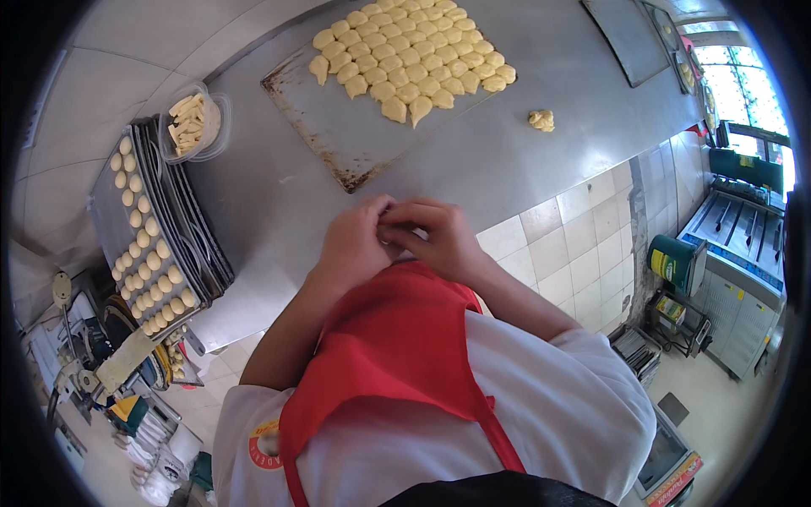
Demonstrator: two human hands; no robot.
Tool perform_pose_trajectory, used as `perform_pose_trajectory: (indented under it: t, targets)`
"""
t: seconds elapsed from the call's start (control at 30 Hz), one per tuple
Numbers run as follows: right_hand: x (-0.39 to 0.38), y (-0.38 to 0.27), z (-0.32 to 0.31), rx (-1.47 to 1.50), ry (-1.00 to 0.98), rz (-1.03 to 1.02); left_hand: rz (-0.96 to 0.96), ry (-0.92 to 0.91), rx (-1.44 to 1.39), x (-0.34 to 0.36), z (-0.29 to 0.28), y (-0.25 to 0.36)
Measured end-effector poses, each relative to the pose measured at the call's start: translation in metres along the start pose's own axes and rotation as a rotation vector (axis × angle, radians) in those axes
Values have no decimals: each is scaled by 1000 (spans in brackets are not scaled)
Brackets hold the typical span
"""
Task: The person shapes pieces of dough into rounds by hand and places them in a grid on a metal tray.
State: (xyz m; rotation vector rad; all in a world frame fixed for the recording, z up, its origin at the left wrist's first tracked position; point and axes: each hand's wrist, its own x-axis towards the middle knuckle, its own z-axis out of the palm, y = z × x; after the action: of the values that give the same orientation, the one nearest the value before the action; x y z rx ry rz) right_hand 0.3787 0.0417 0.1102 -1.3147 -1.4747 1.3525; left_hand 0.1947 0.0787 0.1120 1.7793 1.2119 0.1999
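Close to the front edge of the metal table (287, 221), my left hand (356, 238) and my right hand (441, 239) meet just above my red apron. The fingers of both are curled inward and touch one another. Whatever lies between them, if anything, is hidden. Beyond the hands lies a worn baking tray (338, 139), its far part covered by rows of pale yellow dough pieces (405, 52) set close together. A small lump of dough (541, 120) sits by itself on the table to the right.
At the left, a stack of dark trays (190, 224) carries round dough balls (145, 272) on top. Beside it stands a clear tub (193, 127) of pale cut strips. Another flat tray (627, 40) lies at the far right. A metal cabinet (733, 279) stands beyond the tiled floor.
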Motion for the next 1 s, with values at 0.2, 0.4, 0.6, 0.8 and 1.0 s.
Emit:
perform_pose_trajectory:
  t: [0.2, 0.4, 0.6, 0.8, 1.0]
  targets:
    - [36, 18, -2, 28, -23, -77, -63, 215, -36, 25, -1, -3]
    - [39, 6, -29, -196, -267, -93, -93, 30, 535, 81, 1, -29]
    - [7, -75, -141, 60, 329, -510, -178, 49, 296, 95, -28, -36]
    - [42, 167, -234, -1058, 643, 184, -112, 237, 100, 58, 11, -90]
    - [108, 106, -43, -776, 211, -267, -432, 439, 337, -64, 22, -149]
